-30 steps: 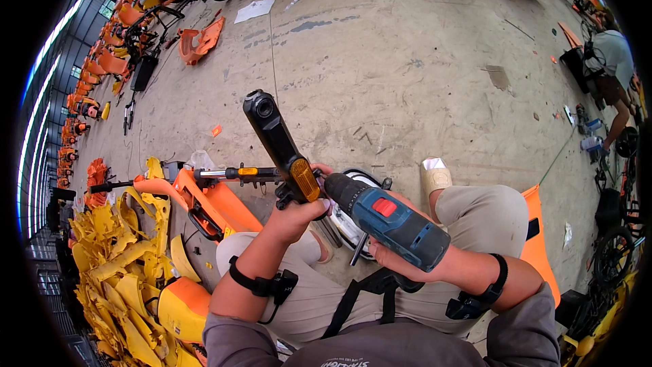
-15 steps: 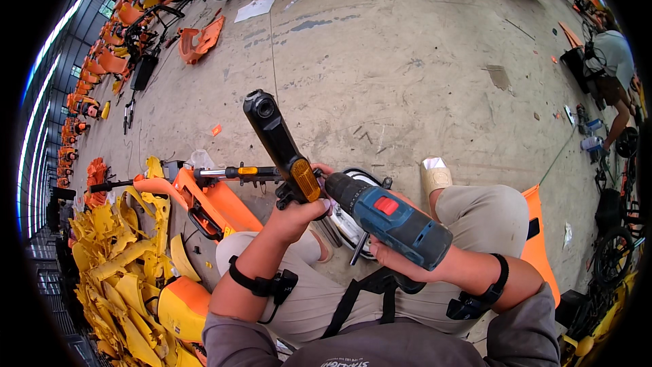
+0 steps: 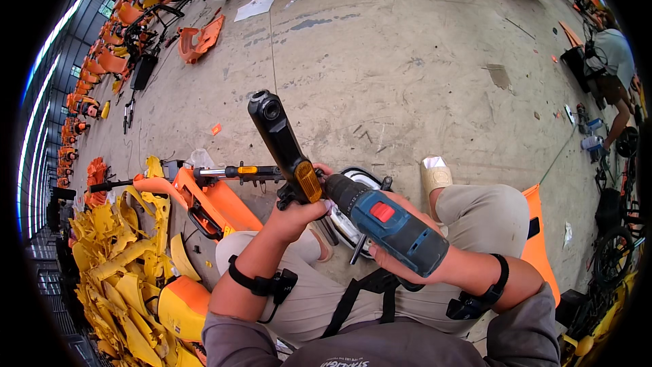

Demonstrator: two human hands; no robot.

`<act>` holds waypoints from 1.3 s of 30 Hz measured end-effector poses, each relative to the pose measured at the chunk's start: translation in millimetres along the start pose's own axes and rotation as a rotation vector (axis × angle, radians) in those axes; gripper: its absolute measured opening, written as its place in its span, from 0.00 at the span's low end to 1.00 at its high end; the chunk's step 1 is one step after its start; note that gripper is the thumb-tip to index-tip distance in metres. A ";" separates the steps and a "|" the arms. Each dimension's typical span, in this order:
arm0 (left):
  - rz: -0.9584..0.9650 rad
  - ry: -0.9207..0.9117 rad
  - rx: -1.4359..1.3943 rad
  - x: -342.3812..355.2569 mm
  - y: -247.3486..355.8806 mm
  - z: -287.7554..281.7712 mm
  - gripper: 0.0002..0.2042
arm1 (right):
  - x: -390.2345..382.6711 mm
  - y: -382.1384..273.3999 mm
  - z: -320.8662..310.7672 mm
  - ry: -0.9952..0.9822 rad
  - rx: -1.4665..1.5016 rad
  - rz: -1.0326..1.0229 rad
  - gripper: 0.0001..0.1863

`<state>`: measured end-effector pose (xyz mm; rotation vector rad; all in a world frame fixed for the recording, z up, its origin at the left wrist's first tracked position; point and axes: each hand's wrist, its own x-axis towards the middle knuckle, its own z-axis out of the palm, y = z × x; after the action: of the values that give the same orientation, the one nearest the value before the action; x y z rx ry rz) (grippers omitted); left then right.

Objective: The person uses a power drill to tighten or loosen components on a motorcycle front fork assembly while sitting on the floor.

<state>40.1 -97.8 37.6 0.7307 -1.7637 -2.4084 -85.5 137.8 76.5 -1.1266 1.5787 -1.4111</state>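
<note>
A black fork leg (image 3: 277, 129) with an amber reflector (image 3: 308, 180) stands tilted in front of me, and my left hand (image 3: 299, 216) is wrapped round its lower end. In my right hand (image 3: 399, 264) is a blue and black cordless drill (image 3: 401, 228) with a red switch. The drill's chuck points left, at the fork leg close to my left fingers; the tip of the bit is hidden there. A second fork leg (image 3: 248, 170), with a silver tube and amber reflector, extends leftward behind my left hand. Below the chuck shows a white and black rounded part (image 3: 350, 228).
Orange body panels (image 3: 227, 207) lie left of my knee, beside a heap of broken yellow panels (image 3: 119, 268). Another orange panel (image 3: 536, 238) is right of my leg. A person (image 3: 611, 61) bends at the far right. Scooters line the left and far sides.
The fork leg's upper end has shifted slightly right and down. The drill has moved a little left and down. Both hands keep their holds.
</note>
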 end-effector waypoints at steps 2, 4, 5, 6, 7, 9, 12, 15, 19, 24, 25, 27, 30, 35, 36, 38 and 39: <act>0.002 0.001 0.009 0.3 -1.5 -1.2 0.25 | 0.2 3.6 1.1 0.032 -0.035 -0.076 0.40; 0.000 -0.001 0.021 0.4 -2.5 -2.4 0.25 | 0.3 4.5 1.1 0.045 -0.052 -0.115 0.42; -0.001 -0.001 0.021 0.2 -2.5 -2.0 0.25 | 0.1 4.7 1.2 0.046 -0.055 -0.121 0.42; -0.001 0.003 0.016 -0.1 -2.1 -1.3 0.25 | -0.1 5.0 1.1 0.046 -0.057 -0.128 0.42; -0.002 0.008 0.012 -0.2 -1.9 -0.8 0.25 | -0.8 5.1 1.0 0.037 -0.044 -0.103 0.42; -0.002 0.003 0.013 0.3 -2.4 -1.0 0.25 | -1.2 2.5 0.4 0.029 -0.031 -0.077 0.42; -0.001 0.005 0.022 0.1 -2.9 -1.8 0.25 | -0.7 -3.2 -0.3 0.004 0.039 0.044 0.34; -0.004 0.005 0.025 0.1 -1.8 -1.1 0.25 | -0.6 3.8 1.4 0.045 -0.061 -0.094 0.41; -0.014 0.017 0.041 -0.1 0.2 0.1 0.25 | -0.9 3.8 1.4 0.036 -0.031 -0.058 0.40; -0.001 0.016 0.056 1.4 -3.3 -2.4 0.26 | -3.5 7.6 0.5 0.016 0.028 -0.025 0.40; -0.013 0.011 0.056 1.7 -3.0 -2.7 0.26 | -4.1 8.9 0.5 0.005 0.092 -0.014 0.40; -0.018 0.014 0.063 1.6 -0.8 -0.7 0.25 | -4.3 9.3 0.6 -0.006 0.157 -0.003 0.39; -0.008 0.015 0.070 2.2 -3.5 -2.1 0.25 | -2.7 6.8 -0.2 0.000 0.152 -0.005 0.39; -0.003 0.014 0.062 3.0 -6.5 -4.7 0.25 | -1.9 3.6 -2.1 -0.012 0.071 0.001 0.39; -0.010 0.007 0.048 2.6 -5.1 -3.8 0.25 | -1.8 3.4 -1.9 -0.013 0.072 0.001 0.39; -0.016 -0.001 0.033 2.0 -3.4 -1.6 0.26 | -1.6 2.2 -1.5 0.003 0.045 0.000 0.39; -0.011 0.008 0.027 1.8 -3.2 -0.6 0.26 | -1.7 2.4 -1.5 0.003 0.045 0.000 0.39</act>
<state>39.4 -97.9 34.0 0.7529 -1.7979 -2.3895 -86.7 140.0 74.3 -1.0983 1.5411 -1.4421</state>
